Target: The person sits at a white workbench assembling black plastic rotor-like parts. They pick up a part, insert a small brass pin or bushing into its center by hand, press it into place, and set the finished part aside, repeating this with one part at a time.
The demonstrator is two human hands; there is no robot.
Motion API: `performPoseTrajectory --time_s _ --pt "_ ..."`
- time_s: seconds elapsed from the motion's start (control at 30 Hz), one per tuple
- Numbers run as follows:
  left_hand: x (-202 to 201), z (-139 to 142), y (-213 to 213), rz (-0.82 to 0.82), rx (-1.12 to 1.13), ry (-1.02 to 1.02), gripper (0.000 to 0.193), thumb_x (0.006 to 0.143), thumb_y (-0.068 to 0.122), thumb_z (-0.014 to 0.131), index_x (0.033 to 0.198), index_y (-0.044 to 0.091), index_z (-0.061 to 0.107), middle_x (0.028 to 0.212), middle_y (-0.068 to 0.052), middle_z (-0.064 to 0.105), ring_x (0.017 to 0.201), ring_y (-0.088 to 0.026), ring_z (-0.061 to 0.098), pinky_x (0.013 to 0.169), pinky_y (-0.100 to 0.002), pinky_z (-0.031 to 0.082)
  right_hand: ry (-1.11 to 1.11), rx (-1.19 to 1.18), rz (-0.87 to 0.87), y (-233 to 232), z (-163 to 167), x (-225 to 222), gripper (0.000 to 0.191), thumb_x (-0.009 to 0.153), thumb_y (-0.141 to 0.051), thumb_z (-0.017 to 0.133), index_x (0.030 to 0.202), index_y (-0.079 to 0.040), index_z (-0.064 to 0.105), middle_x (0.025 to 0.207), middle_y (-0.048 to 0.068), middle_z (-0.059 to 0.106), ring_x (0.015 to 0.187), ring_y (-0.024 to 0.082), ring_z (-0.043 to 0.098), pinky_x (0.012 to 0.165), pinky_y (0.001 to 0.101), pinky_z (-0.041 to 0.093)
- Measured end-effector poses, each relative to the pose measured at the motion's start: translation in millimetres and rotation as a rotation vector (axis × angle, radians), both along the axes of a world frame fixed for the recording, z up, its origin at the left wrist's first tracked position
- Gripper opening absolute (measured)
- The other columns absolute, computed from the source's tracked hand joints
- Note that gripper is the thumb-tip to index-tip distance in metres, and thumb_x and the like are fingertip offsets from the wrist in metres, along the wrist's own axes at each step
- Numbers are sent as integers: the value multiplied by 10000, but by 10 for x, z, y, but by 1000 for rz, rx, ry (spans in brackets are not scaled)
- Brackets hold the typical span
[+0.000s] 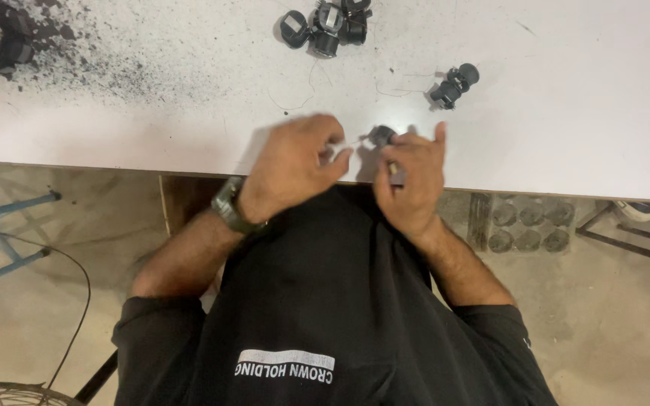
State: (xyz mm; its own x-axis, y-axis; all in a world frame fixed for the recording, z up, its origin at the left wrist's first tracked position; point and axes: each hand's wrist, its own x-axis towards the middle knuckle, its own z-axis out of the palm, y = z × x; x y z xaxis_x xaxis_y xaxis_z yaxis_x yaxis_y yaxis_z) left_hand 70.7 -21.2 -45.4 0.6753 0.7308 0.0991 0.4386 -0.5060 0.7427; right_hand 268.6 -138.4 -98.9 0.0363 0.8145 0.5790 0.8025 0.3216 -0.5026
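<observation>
Near the middle of the frame, the right hand [409,177] grips a small dark round part [382,135], mostly hidden by fingers. The left hand [295,162] pinches a thin wire [351,140], blurry. More dark parts [327,26] sit top middle on the white table [566,98].

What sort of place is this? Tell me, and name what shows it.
Likely a small workshop bench: a white worktable dusted with black powder, a cluster of small black parts, and bare concrete floor.
</observation>
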Motion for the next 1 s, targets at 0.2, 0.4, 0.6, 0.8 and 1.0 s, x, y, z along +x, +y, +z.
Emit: performPoseTrajectory --time_s 0.2,0.4,0.6,0.8,1.0 --pt "194 33 749 267 329 246 635 939 603 816 1030 10 609 729 -83 631 563 -155 546 462 -294 393 170 46 -134 -30 90 155 242 989 32 621 1182 -56 505 1088 141 607 1150 326 637 1336 606 139" --pt "137 70 565 123 219 155 268 951 228 762 1084 53 609 837 -61 681 727 -202 653 632 -378 510 147 -34 -32 -69 93 -1 230 936 57 644 1118 -80 613 1033 49 594 1185 291 616 1333 604 147" --pt "-280 -75 -120 35 262 -11 438 833 65 797 1232 102 620 1109 -6 721 1412 -292 488 1203 -624 208 -48 -223 51 10 281 -54 305 823 -104 772 1128 -126 768 1039 78 573 1246 329 532 1254 632 114" --pt "-398 -178 -173 64 225 0 282 875 87 807 1116 123 664 1352 -17 676 1488 -276 435 1269 -603 168 -115 -253 142 298 324 -305 497 840 -317 895 1236 -67 729 1129 99 556 1286 339 486 1228 681 101" --pt "-264 -150 -231 43 197 -87 276 855 236 837 1044 82 709 1353 -99 624 1420 -319 441 1218 -605 187 -127 -232 98 245 260 -292 463 792 -208 917 1193 -80 723 1146 75 576 1291 312 508 1262 680 96"
